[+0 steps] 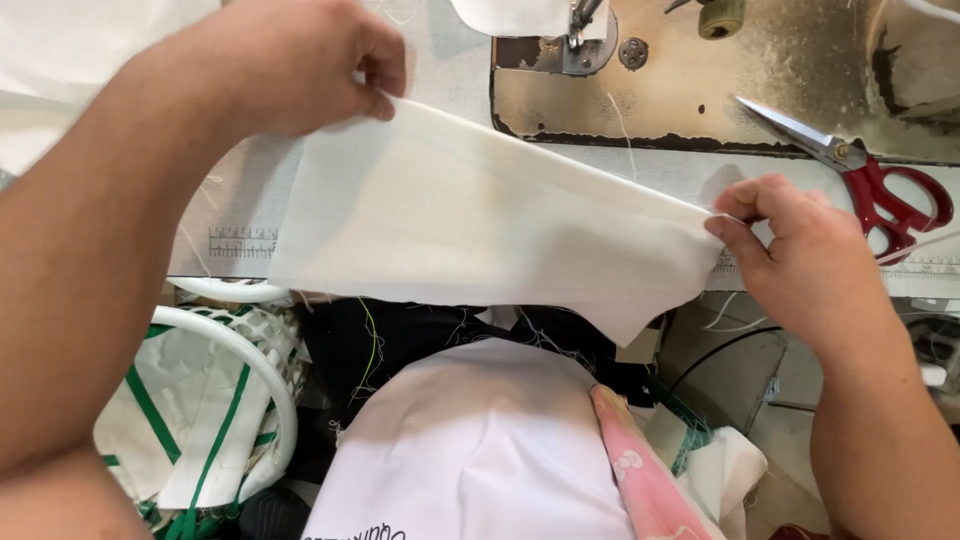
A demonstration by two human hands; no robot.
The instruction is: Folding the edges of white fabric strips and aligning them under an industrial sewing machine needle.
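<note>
- The left hand [285,65] is curled into a loose fist, pinching the upper left corner of a piece of white fabric [470,215] between thumb and fingers.
- The right hand [800,250] pinches the fabric's right edge between thumb and forefinger, with the other fingers folded in.
- The fabric is pulled taut between the two hands, its top edge forming a straight line that slopes down from left to right.
- The piece hangs over the front edge of the sewing table [240,215]; its lower edge drapes past the table's edge above the person's lap.
- A printed ruler strip [240,243] on the table surface is partly covered by the fabric's left side.
- Behind the fabric sits the worn metal bed of a sewing machine [700,90], with the presser foot [580,25] near the top of the view and another scrap of white cloth [510,15] under it.
- Scissors with red handles [860,170] lie on the table just beyond the right hand, apart from it, blades pointing to the upper left.
- Below the table, at the left, a white mesh basket [235,345] holds white cloth with green stripes [190,430].
- Dark fabric [400,340] lies in the lap beneath the held piece, with a pink patterned strip [640,470] at the lower right.
</note>
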